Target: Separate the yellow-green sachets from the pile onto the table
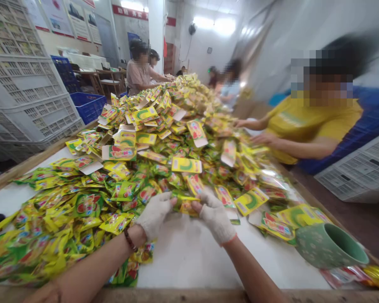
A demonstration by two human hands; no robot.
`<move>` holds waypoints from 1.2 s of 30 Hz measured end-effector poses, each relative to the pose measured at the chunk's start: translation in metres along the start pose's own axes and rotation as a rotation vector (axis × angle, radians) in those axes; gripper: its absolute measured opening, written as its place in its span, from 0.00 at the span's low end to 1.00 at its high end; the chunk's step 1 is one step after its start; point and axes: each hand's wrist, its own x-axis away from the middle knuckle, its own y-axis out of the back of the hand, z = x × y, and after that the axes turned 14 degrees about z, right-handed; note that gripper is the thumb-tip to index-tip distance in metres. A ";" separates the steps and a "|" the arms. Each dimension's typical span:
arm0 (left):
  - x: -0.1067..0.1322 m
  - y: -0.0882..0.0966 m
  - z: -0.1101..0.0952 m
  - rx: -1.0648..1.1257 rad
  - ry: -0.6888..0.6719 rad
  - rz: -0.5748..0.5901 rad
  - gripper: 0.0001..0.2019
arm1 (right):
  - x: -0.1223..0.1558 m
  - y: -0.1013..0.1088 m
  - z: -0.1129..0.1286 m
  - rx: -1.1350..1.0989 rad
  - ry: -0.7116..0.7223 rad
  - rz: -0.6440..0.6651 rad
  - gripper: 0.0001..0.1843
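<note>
Both gloved hands meet over the bare white patch of the worktop (189, 256), at the near edge of the sachet pile (151, 147). Left hand (153, 214) and right hand (215, 216) hold one small yellow-green sachet (185, 205) between them — fingers of each pinching an end, sachet just above the worktop, touching the pile's front.

Step in hand, by my read: one sachet picked out & held up for handling. Next move prob. needs a firm two-sided grip, no slack.

Containers: green mug (330, 246) on its side at the right, mouth toward the camera — looks empty inside. White crates (25, 84) stacked far left, blue crate (88, 105) behind; contents can't tell.
</note>
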 end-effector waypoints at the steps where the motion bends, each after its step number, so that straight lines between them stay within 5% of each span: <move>1: 0.000 -0.001 0.001 0.012 -0.007 0.015 0.17 | 0.000 -0.001 0.001 0.014 -0.008 -0.010 0.21; 7: -0.001 -0.016 0.004 0.104 -0.073 0.110 0.19 | 0.000 -0.011 0.010 0.177 -0.051 -0.050 0.17; 17: -0.006 -0.004 0.006 -0.064 -0.079 -0.003 0.21 | -0.003 -0.018 -0.002 0.138 0.110 -0.094 0.19; 20: -0.007 0.002 0.012 -0.153 -0.090 0.024 0.19 | -0.005 -0.021 -0.007 0.053 0.129 -0.001 0.29; 25: -0.015 0.002 0.018 -0.258 -0.127 0.022 0.20 | -0.013 -0.018 -0.021 -0.037 0.035 0.083 0.27; 28: -0.029 0.000 -0.001 -0.543 -0.261 -0.060 0.17 | -0.022 -0.006 -0.027 -0.105 0.045 -0.011 0.30; 32: -0.063 -0.001 -0.049 -1.339 -0.592 -0.197 0.15 | -0.020 0.009 -0.022 -0.070 0.064 -0.065 0.25; 34: -0.082 0.001 -0.069 -1.680 -0.483 -0.210 0.24 | -0.016 0.011 -0.017 -0.040 0.049 -0.071 0.21; 36: -0.096 0.002 -0.082 -1.804 -0.365 -0.191 0.22 | -0.012 0.011 -0.012 -0.002 0.051 -0.094 0.17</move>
